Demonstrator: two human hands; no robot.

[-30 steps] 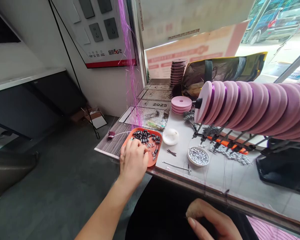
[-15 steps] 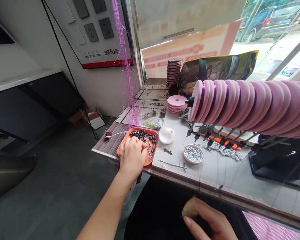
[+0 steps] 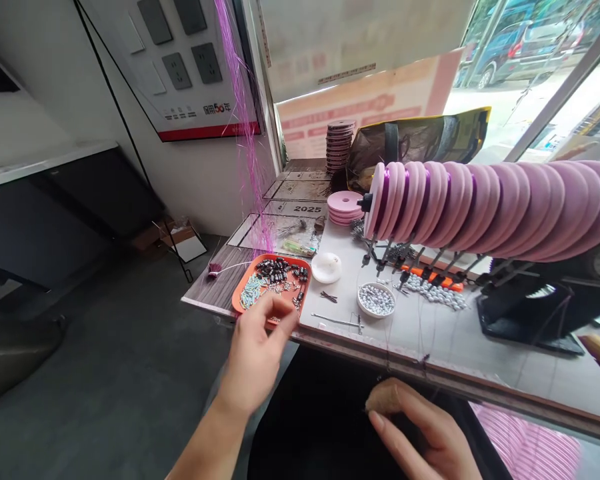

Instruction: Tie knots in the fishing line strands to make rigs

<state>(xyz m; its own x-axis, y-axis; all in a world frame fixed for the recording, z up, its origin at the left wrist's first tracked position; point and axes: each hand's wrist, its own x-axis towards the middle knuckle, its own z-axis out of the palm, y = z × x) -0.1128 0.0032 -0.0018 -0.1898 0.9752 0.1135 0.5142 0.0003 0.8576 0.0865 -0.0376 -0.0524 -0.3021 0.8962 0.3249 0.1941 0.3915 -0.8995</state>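
My left hand (image 3: 257,353) is over the front edge of an orange tray (image 3: 236,297), thumb and forefinger closed together; anything between them is too small to make out. In the tray lie black beads (image 3: 274,269), pale green tube-like pieces (image 3: 253,291) and small metal fittings. Lower right, above my dark-clothed lap, my right hand (image 3: 420,427) pinches thumb against forefinger. What it pinches is too fine to name. Thin dark lines hang near it from the row of pink foam spools (image 3: 485,207).
A white bowl of grey beads (image 3: 377,300), a white lid-like dish (image 3: 326,268) and a thin metal tool (image 3: 337,320) lie on the table. Behind them are stacked pink spools (image 3: 344,207) and a dark bag (image 3: 415,150). Purple strands (image 3: 247,133) hang at the wall.
My left hand has drawn back out of the tray toward me, its fingertips now pinched, uncovering the pale green pieces. My right hand keeps its pinch. The view has shifted slightly.
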